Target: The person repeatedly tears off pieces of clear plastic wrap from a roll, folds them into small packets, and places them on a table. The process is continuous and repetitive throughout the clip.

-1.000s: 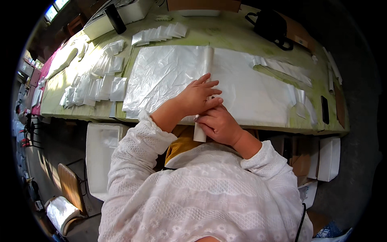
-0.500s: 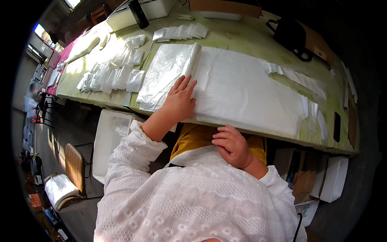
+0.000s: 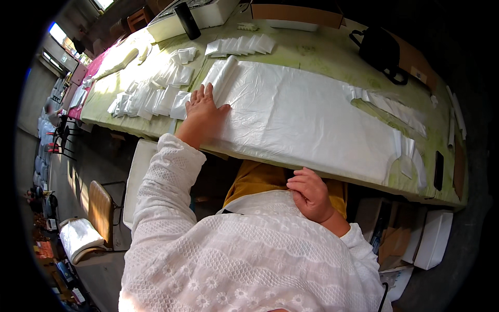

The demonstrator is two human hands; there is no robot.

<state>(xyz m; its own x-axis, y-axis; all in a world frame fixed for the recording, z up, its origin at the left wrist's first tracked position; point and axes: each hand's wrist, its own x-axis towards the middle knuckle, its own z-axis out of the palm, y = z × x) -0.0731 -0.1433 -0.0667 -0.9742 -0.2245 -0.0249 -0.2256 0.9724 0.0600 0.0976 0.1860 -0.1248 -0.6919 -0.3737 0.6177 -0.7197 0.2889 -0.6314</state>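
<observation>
A large white plastic bag (image 3: 296, 114) lies spread flat along the near side of the table, its cut-out handle strips (image 3: 408, 153) toward the right. A narrow folded ridge (image 3: 223, 80) runs along its left end. My left hand (image 3: 201, 112) presses on that end beside the ridge, palm down and fingers spread, gripping nothing. My right hand (image 3: 311, 193) hangs just off the table's front edge over my lap. Its fingers are loosely curled together, and nothing shows in them. Small folded white plastic packets (image 3: 150, 99) lie in overlapping rows just beyond my left hand.
Another row of packets (image 3: 241, 46) lies farther back. A black cylinder (image 3: 187, 21) stands by a white foam box (image 3: 215, 15). At the right are a black bag (image 3: 379, 52), a cardboard box (image 3: 416, 65) and a dark phone-like slab (image 3: 438, 170). A chair (image 3: 99, 213) stands left.
My left hand has slid left across the plastic. The wide crinkled flap there has shrunk to a narrow fold farther left. My right hand stays near the table edge; the view has shifted slightly.
</observation>
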